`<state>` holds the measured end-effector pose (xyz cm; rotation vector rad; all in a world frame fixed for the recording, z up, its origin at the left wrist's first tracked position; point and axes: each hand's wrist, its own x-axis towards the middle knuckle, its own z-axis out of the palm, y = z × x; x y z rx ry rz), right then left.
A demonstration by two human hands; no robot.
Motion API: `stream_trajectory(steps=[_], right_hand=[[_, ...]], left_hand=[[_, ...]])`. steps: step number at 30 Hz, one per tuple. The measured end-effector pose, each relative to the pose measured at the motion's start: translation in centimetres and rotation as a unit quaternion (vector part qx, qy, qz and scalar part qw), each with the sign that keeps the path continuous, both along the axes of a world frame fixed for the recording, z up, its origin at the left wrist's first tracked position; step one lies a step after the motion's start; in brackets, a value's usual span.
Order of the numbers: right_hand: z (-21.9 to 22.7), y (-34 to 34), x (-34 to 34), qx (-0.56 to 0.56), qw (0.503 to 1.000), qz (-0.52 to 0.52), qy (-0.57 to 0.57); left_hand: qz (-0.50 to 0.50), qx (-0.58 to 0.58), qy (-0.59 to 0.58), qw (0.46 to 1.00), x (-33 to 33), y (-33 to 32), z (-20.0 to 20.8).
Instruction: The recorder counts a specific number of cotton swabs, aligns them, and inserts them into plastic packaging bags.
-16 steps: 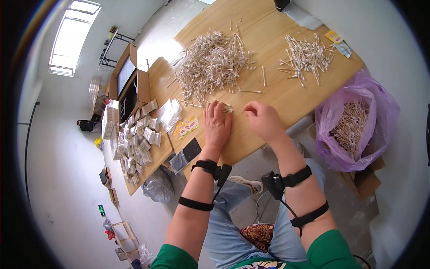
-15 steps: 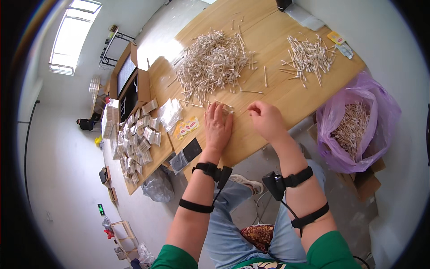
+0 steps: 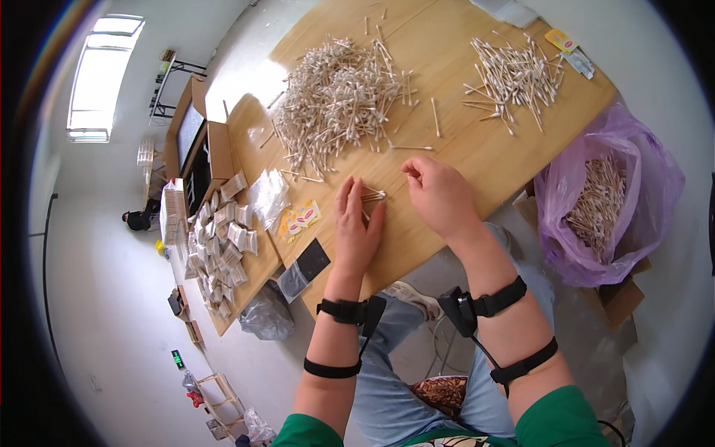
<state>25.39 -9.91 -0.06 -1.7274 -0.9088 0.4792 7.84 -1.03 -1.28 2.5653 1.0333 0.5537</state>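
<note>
My left hand [image 3: 356,232] rests on the wooden table with its fingers stretched out and its thumb apart. A few cotton swabs [image 3: 373,196] lie on the wood between its thumb and forefinger, their other ends hidden by the fingers. Just to the right, my right hand [image 3: 441,195] hovers low over the table, fingers curled into a pinch; whatever it may hold is hidden. A big heap of cotton swabs [image 3: 339,100] spreads beyond my hands, and a smaller pile of swabs [image 3: 516,78] lies at the far right. Between them lie single swabs, including one upright-lying swab [image 3: 436,118].
Left of my hands are yellow printed cards [image 3: 300,217], clear plastic bags [image 3: 268,195], a dark flat pouch [image 3: 307,267] and many small swab packs [image 3: 223,246]. An open cardboard box [image 3: 212,149] stands behind them. A purple bag of swabs [image 3: 555,216] stands beside the table's right edge.
The view has shifted, so the table things appear moved. My hands stay close together over the same spot; the swabs by my left thumb now show more plainly.
</note>
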Motion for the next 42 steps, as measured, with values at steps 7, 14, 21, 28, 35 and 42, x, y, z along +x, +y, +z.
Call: stream_trajectory(steps=[7,14,21,28,35,42], right_hand=[[-0.3,0.1,-0.2,0.013,1.0,0.013,0.014],[-0.2,0.3,-0.4,0.013,0.999,0.011,-0.039],[0.2,0.2,-0.4,0.003,1.0,0.016,-0.012],[0.2,0.3,-0.2,-0.008,1.0,0.018,-0.012],[0.1,0.4,-0.3,0.004,1.0,0.02,-0.015],[0.0,0.4,-0.2,-0.011,1.0,0.017,-0.021]], left_hand=[[-0.017,-0.153,0.015,0.988,-2.8,0.5,4.3],[-0.05,-0.06,-0.002,0.997,-1.8,2.5,3.6],[-0.012,-0.007,0.009,1.0,-1.6,2.5,2.9],[0.002,0.046,-0.006,0.999,-1.5,1.8,2.4],[-0.015,0.073,0.0,0.997,-1.7,1.7,2.7],[-0.019,0.049,0.018,0.998,-1.9,0.9,2.7]])
